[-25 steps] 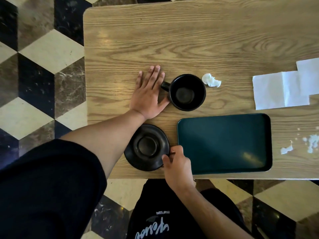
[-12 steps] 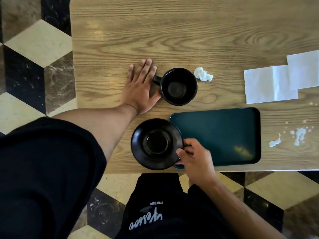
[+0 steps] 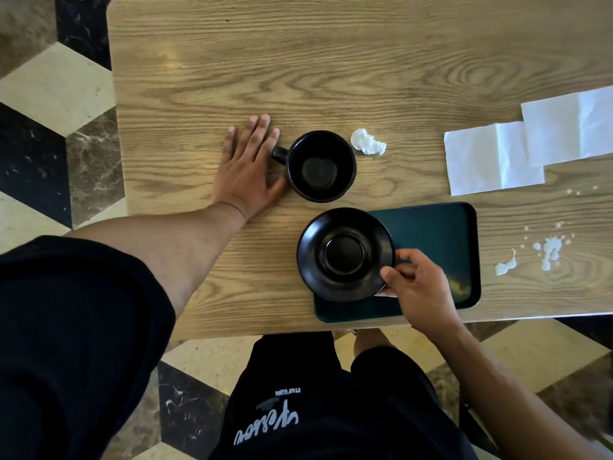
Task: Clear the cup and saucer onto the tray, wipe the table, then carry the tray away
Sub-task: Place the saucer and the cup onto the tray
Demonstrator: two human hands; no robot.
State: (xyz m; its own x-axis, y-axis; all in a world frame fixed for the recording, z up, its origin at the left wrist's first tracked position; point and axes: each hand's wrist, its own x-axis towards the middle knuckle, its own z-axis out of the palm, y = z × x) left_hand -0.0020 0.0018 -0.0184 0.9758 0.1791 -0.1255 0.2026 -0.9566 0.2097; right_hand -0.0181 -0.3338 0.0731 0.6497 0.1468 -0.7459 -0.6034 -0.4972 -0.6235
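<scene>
Saucer (image 3: 345,254) is pinched at its rim by the right hand (image 3: 418,287), thumb on top and fingers curled beneath, over the left end of the tray (image 3: 441,234), which lies by the table's (image 3: 298,61) near edge; bare wood stretches beyond the left hand (image 3: 247,171), which lies flat with fingers straight, its thumb side beside the cup (image 3: 321,166). The cup's handle points at that hand. Print on the shorts (image 3: 298,410) is too small to read
</scene>
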